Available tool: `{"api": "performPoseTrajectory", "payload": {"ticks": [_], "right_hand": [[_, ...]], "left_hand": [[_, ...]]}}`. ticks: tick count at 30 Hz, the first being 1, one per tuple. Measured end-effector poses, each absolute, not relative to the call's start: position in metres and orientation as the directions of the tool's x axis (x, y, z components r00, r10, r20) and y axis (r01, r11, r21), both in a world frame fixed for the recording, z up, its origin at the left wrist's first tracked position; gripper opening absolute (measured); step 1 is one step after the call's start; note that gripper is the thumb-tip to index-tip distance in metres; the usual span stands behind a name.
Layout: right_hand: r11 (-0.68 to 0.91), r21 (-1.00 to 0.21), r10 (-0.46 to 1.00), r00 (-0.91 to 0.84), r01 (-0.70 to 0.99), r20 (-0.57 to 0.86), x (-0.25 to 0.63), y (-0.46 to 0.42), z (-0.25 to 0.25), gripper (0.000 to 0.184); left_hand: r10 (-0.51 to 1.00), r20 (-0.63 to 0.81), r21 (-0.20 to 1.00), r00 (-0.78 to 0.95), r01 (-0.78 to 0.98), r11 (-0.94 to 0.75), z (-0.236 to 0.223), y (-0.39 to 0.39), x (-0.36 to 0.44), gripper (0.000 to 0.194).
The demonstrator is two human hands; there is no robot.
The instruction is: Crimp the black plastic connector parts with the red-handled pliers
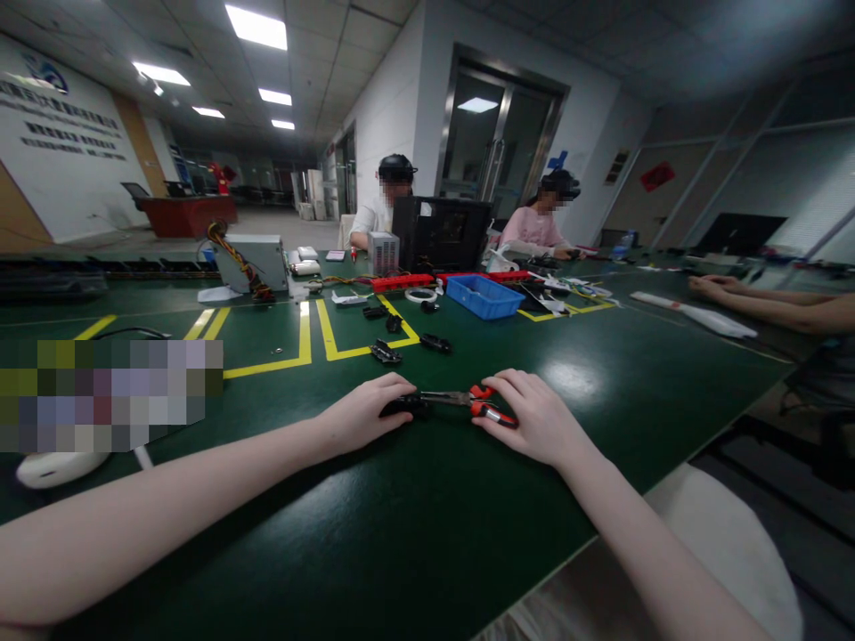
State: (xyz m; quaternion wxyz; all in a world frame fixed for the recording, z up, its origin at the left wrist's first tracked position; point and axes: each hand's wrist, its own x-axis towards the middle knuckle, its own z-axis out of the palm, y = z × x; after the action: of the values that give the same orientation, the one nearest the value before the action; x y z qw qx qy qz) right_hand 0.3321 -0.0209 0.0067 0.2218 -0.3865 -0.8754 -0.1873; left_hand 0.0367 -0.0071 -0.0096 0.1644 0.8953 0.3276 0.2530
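My right hand is closed around the red and black handles of a pair of long-nose pliers. The jaws point left and meet a small black part. That part is gripped between the fingers and thumb of my left hand; its kind is hard to make out. Both hands are low over the green tabletop. Just beyond them lie several similar small black parts, among them one to the right and one to the left.
A blue tray stands behind the loose parts, near red strips and cables. At the left are a metal power supply box and a white mouse-like object. Two people sit across the table; another person's hands rest at right.
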Motion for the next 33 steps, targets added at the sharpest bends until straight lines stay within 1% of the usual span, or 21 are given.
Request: {"api": "performPoseTrajectory", "payload": {"ticks": [3,8,10,14,19,24,28,33], "right_hand": [[0.638,0.168,0.586,-0.616,0.751,0.526,0.3311,-0.0210,0.0073,0.043],[0.636,0.176,0.594,-0.622,0.751,0.511,0.3293,-0.0230,0.0101,0.039],[0.634,0.175,0.599,-0.621,0.753,0.505,0.3288,-0.0238,0.0111,0.037],[0.630,0.183,0.600,-0.623,0.755,0.501,0.3286,-0.0248,0.0114,0.036],[0.626,0.177,0.612,-0.619,0.759,0.492,0.3290,-0.0245,0.0102,0.038],[0.626,0.187,0.608,-0.624,0.757,0.492,0.3295,-0.0237,0.0096,0.038],[0.628,0.202,0.588,-0.628,0.752,0.509,0.3296,-0.0247,0.0105,0.038],[0.636,0.174,0.595,-0.621,0.752,0.510,0.3290,-0.0265,0.0120,0.037]], "left_hand": [[0.671,0.328,0.439,0.665,0.522,-0.731,-0.0105,-0.0067,0.0363,0.041],[0.666,0.353,0.320,0.658,0.584,-0.746,-0.0093,-0.0068,0.0358,0.041],[0.658,0.364,0.299,0.660,0.586,-0.753,-0.0089,-0.0066,0.0354,0.041],[0.649,0.362,0.327,0.669,0.561,-0.760,-0.0093,-0.0068,0.0344,0.041],[0.678,0.339,0.383,0.652,0.563,-0.733,-0.0072,-0.0103,0.0345,0.048],[0.658,0.332,0.398,0.676,0.532,-0.747,-0.0068,-0.0104,0.0339,0.039],[0.665,0.329,0.416,0.670,0.529,-0.739,-0.0085,-0.0064,0.0325,0.042],[0.668,0.338,0.437,0.663,0.518,-0.735,-0.0088,-0.0037,0.0319,0.044]]}}
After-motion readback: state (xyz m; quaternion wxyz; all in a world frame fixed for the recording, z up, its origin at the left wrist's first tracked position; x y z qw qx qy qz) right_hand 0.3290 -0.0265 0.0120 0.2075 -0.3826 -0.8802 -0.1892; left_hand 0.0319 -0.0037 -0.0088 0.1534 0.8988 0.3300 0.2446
